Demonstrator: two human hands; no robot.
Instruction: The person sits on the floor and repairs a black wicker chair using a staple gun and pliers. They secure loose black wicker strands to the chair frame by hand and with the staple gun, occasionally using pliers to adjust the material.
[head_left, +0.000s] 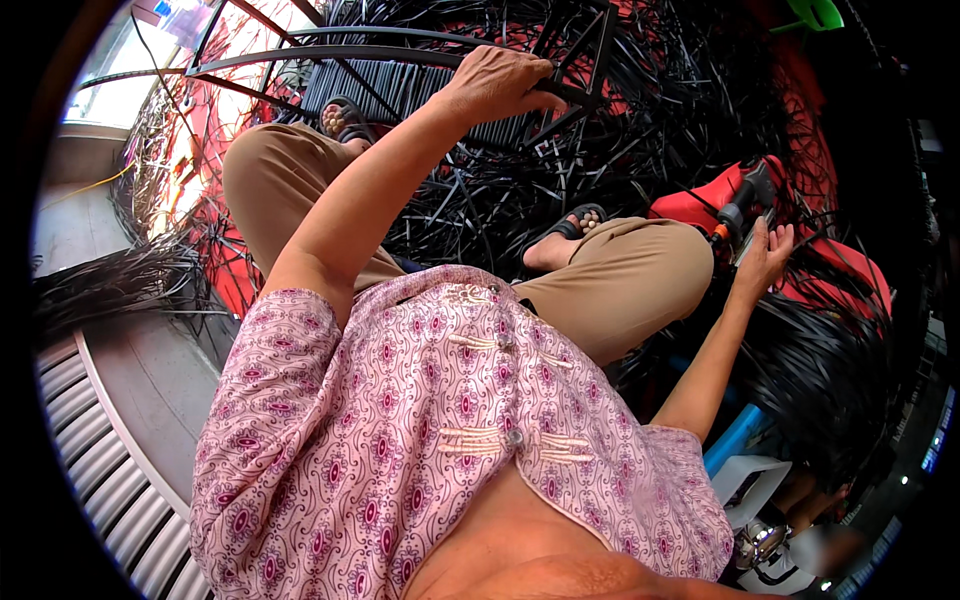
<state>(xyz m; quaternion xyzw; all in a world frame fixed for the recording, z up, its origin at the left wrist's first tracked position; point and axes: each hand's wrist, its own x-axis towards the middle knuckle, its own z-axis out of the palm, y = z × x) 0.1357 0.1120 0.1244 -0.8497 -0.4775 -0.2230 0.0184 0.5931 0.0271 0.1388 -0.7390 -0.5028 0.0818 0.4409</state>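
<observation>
My left hand point(500, 82) is closed over the corner of a black metal frame point(400, 56), with the thumb lying along a bar. The frame has curved and straight thin bars, and a panel of closely set dark strips point(352, 86) shows behind it. Out to the right, my right hand point(765, 258) has its fingers stretched upward and apart. It is beside a black hand tool point(742, 200) with an orange ring. A narrow greyish piece point(742, 243) shows by the palm; whether it belongs to the tool I cannot tell.
Loose black strips point(470, 200) lie tangled over a red floor covering point(235, 250). A thick bundle of strips point(820, 370) hangs at the right, another point(115, 280) at the left. A slatted grey seat point(110, 480) stands lower left. A green plastic thing point(815, 14) shows top right.
</observation>
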